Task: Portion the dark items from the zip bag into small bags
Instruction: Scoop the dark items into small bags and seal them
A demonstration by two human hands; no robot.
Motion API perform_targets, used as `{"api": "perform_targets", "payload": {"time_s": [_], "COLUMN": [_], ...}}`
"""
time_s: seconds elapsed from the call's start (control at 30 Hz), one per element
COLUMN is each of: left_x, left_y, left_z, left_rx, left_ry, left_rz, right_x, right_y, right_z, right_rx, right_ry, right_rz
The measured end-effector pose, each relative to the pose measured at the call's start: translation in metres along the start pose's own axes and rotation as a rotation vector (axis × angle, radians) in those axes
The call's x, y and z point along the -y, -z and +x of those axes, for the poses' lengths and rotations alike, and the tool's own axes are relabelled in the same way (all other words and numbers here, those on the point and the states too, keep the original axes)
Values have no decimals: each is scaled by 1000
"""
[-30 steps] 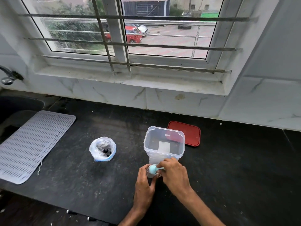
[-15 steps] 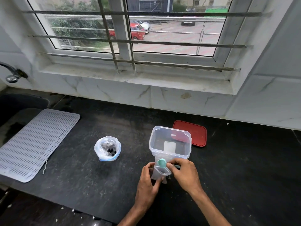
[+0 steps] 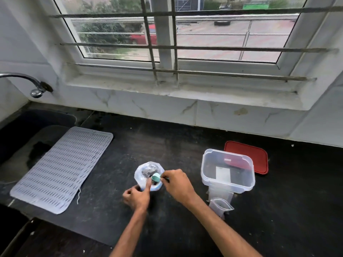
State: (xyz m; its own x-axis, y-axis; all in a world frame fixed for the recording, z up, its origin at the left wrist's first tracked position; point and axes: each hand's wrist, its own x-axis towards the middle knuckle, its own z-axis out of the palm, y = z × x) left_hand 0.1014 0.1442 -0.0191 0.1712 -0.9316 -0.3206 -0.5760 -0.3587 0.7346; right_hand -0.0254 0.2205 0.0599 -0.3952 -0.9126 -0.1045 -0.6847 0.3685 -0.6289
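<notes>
Nearest me, both forearms reach in from 6 o'clock over the black counter. My left hand sits at the near edge of the zip bag, most fingers curled and one finger stretched up onto the bag's near rim. It is blurred, so I cannot tell whether it pinches the plastic or only touches it. My right hand, at 4 o'clock from the bag, pinches the thin handle of a teal scoop between thumb and fingertips, and the scoop's bowl sits over the near right part of the bag's open mouth. The zip bag stands on the counter with its top rolled wide, and the dark items lie inside it, partly hidden by the scoop. At 4 o'clock from the bag, well apart from it, a small clear bag stands upright with its mouth open, just in front of a tall clear plastic container that has no lid on. The container's red lid lies flat on the counter at its 1 o'clock, just behind it. At 9 o'clock from the zip bag a grey slotted drying mat lies partly over the dark sink. Farther off, at 10 o'clock, a chrome tap juts from the wall, and a barred window spans 12 o'clock above a marble sill.
</notes>
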Motion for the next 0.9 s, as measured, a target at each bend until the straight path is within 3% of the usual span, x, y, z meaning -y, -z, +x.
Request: {"api": "perform_targets", "payload": {"time_s": [0.1, 0.23, 0.37, 0.6, 0.9], "left_x": [8, 11, 14, 14, 20], "left_y": [2, 17, 27, 39, 52], "left_z": [15, 24, 33, 39, 34], "left_rx": [103, 267, 365, 377, 501], "left_ry": [-19, -38, -81, -51, -146], "left_rz": [60, -29, -30, -62, 48], "right_x": [17, 30, 37, 45, 39], "right_y": [-18, -29, -37, -38, -52], "right_z": [24, 32, 27, 22, 17], "right_rx": [130, 192, 227, 248, 241], "right_ry": [-23, 14, 44, 17, 67], "right_rz": [-218, -402, -462, -545, -575]}}
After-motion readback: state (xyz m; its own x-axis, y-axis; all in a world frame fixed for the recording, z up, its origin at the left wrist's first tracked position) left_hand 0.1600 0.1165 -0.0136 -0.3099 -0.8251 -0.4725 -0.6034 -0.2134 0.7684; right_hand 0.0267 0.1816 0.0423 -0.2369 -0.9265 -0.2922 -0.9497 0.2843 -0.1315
